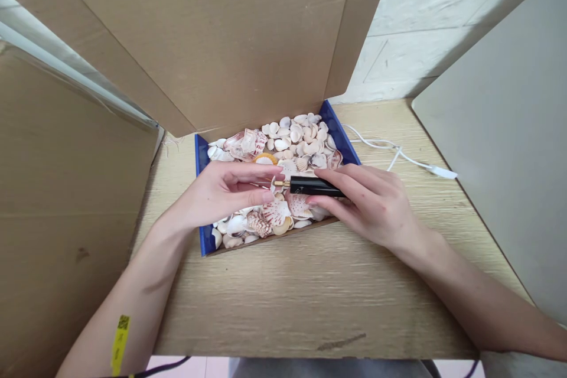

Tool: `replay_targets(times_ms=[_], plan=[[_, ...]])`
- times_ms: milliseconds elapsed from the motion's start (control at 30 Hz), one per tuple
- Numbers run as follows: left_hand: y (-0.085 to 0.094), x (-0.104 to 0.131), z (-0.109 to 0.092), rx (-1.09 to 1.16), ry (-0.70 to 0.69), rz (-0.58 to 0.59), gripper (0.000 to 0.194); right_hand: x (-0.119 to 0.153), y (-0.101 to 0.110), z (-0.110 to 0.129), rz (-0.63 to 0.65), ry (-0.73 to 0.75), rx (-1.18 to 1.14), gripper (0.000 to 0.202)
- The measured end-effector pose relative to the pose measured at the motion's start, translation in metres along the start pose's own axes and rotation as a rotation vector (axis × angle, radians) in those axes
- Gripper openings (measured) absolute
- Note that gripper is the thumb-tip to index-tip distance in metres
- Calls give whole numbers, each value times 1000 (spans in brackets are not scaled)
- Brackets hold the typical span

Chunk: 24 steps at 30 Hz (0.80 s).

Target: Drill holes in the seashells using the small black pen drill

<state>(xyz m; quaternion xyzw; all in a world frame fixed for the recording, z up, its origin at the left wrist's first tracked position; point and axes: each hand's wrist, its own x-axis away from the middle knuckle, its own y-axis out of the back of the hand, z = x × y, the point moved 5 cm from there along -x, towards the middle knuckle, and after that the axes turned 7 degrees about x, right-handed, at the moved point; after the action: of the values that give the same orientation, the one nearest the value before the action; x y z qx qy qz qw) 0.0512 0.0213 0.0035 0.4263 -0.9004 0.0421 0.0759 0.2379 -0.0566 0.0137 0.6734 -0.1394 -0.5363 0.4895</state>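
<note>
Over a shallow blue-sided box [206,239] full of seashells [283,144], both hands are close together. My right hand [361,195] is wrapped round a black pen-like drill [312,185], whose brass tip points left. My left hand [239,189] pinches a small pale shell [273,185] between thumb and fingers, right at the brass tip. Whether the tip touches the shell or goes into it cannot be made out. Beneath the hands lie scallop shells with red streaks [276,212] and a brown patterned spiral shell [258,224].
A tall cardboard flap [221,29] rises behind the box, and another cardboard panel [66,189] stands at the left. A white cable [381,143] lies on the wooden table [266,301] behind my right hand. A grey panel [500,112] borders the right side.
</note>
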Motion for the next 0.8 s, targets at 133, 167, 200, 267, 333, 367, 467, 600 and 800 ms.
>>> replay_targets(times_ms=[133, 167, 200, 267, 333, 367, 467, 600, 800], plan=[[1, 2, 2, 18, 69, -13, 39, 1, 0, 1, -3, 17, 13, 37], [1, 2, 3, 21, 84, -10, 40, 1, 0, 1, -4, 17, 15, 37], [1, 3, 2, 15, 77, -21, 38, 1, 0, 1, -5, 18, 15, 36], [2, 3, 1, -7, 69, -32, 37, 0, 0, 0, -8, 19, 12, 36], [2, 3, 1, -20, 64, -32, 35, 0, 0, 0, -10, 21, 8, 37], [2, 2, 1, -19, 68, -24, 35, 0, 0, 0, -10, 23, 9, 37], [1, 1, 2, -4, 86, 4, 34, 0, 1, 1, -17, 33, 19, 36], [0, 1, 3, 1, 83, 19, 33, 1, 2, 2, -25, 47, 23, 37], [0, 1, 0, -20, 44, 26, 31, 1, 2, 1, -23, 39, 32, 37]])
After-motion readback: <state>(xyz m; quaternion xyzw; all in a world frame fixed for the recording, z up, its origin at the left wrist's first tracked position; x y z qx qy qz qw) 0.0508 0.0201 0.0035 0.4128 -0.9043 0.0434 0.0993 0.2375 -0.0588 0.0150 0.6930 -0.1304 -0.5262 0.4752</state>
